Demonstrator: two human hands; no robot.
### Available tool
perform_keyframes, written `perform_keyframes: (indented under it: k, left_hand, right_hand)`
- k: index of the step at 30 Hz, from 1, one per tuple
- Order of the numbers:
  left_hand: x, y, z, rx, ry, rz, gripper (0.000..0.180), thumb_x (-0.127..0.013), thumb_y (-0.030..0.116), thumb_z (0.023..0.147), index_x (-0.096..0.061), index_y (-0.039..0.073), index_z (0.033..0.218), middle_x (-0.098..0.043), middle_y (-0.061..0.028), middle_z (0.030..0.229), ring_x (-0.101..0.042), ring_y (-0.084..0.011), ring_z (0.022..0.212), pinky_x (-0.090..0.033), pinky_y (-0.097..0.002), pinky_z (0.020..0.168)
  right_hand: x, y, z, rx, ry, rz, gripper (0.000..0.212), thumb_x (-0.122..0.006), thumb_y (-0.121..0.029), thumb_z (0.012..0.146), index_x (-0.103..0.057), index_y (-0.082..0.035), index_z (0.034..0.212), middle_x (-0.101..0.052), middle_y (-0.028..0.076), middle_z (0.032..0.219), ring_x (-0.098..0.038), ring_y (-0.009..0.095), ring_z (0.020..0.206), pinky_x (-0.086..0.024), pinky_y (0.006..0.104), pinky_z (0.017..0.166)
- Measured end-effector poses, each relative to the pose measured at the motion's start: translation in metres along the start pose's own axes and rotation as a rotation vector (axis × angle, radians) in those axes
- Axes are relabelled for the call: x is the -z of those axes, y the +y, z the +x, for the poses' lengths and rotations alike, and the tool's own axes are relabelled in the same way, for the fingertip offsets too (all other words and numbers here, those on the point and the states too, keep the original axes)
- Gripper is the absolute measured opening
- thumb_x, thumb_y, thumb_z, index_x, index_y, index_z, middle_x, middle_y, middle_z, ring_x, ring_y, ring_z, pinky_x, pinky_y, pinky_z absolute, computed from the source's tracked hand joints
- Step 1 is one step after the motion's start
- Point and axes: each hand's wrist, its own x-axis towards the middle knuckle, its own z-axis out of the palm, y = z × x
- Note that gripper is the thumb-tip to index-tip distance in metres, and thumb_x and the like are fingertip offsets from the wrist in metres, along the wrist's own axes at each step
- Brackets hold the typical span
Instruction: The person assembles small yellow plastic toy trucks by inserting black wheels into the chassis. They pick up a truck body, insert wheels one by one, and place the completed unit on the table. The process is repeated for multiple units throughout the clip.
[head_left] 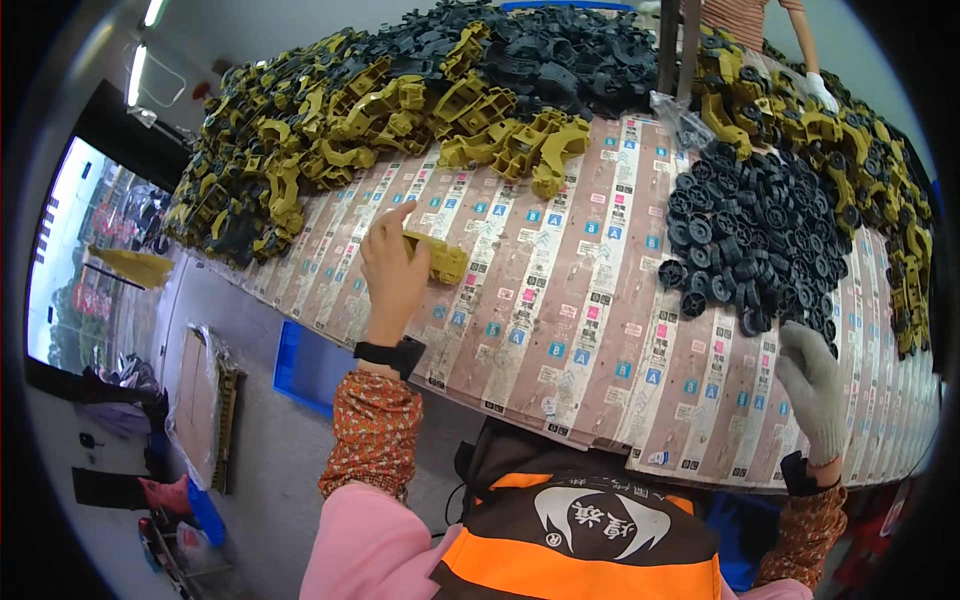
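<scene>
Bare and wearing a dark wristband, my left hand (pixel 393 268) is closed on a yellow plastic toy-vehicle body (pixel 446 262), just above the table's left part. The back of the hand hides some of the grip. On the right, my right hand (pixel 815 392), in a pale grey glove, reaches the near edge of a pile of black toy wheels (pixel 745 225). Its fingers are bent and close together; whatever they may hold is hidden. Yellow vehicle bodies (pixel 515 148) lie beyond my left hand.
The table (pixel 540 350) is covered with printed sheeting. Yellow parts with black wheels (pixel 250 150) heap at the left; dark grey parts (pixel 570 60) pile at the back. A post (pixel 679 50) rises there. Far right, another person's gloved hand (pixel 822 92) is beside more yellow parts.
</scene>
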Motion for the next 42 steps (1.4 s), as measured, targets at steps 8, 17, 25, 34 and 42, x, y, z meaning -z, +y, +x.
perform_keyframes:
  k: [8,17,25,34,42]
  left_hand:
    - [0.008,-0.004,-0.022,-0.221,-0.345,0.311,0.066,-0.08,0.02,0.082,-0.058,0.026,0.143,-0.057,-0.007,0.144,-0.038,-0.0351,0.15,-0.024,-0.0684,0.115]
    - [-0.001,0.025,-0.03,0.073,-0.487,-0.715,0.056,-0.075,0.04,0.1,-0.057,0.006,0.14,-0.065,-0.0119,0.129,-0.067,-0.0284,0.12,-0.051,-0.0483,0.105]
    - [0.008,0.141,-0.084,0.626,-0.885,-1.837,0.076,-0.037,0.07,0.109,-0.05,0.009,0.152,-0.067,-0.0201,0.136,-0.074,-0.0299,0.104,-0.065,-0.0451,0.087]
    - [0.001,0.171,-0.127,0.664,-1.083,-1.838,0.063,-0.059,0.045,0.108,-0.045,0.002,0.153,-0.061,-0.0223,0.145,-0.07,-0.0333,0.119,-0.062,-0.0506,0.099]
    - [-0.02,0.176,-0.151,0.682,-1.269,-2.032,0.063,-0.043,0.05,0.113,-0.038,0.007,0.16,-0.052,-0.0207,0.154,-0.06,-0.0372,0.134,-0.047,-0.0674,0.115]
  right_hand:
    - [0.008,0.019,-0.045,-0.01,0.062,-0.011,0.032,-0.064,-0.003,0.096,-0.067,0.003,0.128,-0.071,0.009,0.11,-0.068,0.017,0.096,-0.055,0.0324,0.087]
    - [-0.048,-0.008,-0.005,0.388,0.123,-0.304,0.017,-0.068,-0.012,0.094,-0.07,-0.005,0.109,-0.069,0.017,0.103,-0.071,0.036,0.093,-0.056,0.0453,0.077]
    - [-0.106,-0.046,0.057,0.514,0.184,-0.702,0.016,-0.072,-0.013,0.088,-0.068,-0.006,0.101,-0.065,0.014,0.098,-0.069,0.034,0.094,-0.058,0.0452,0.08]
    - [-0.118,-0.038,0.02,0.46,0.045,-0.525,0.015,-0.07,-0.011,0.09,-0.068,-0.002,0.102,-0.069,0.015,0.099,-0.07,0.036,0.095,-0.057,0.0451,0.081]
    - [-0.117,-0.054,-0.034,0.124,-0.05,0.284,0.027,-0.066,-0.013,0.099,-0.069,-0.002,0.123,-0.076,0.015,0.103,-0.074,0.024,0.093,-0.057,0.0375,0.082]
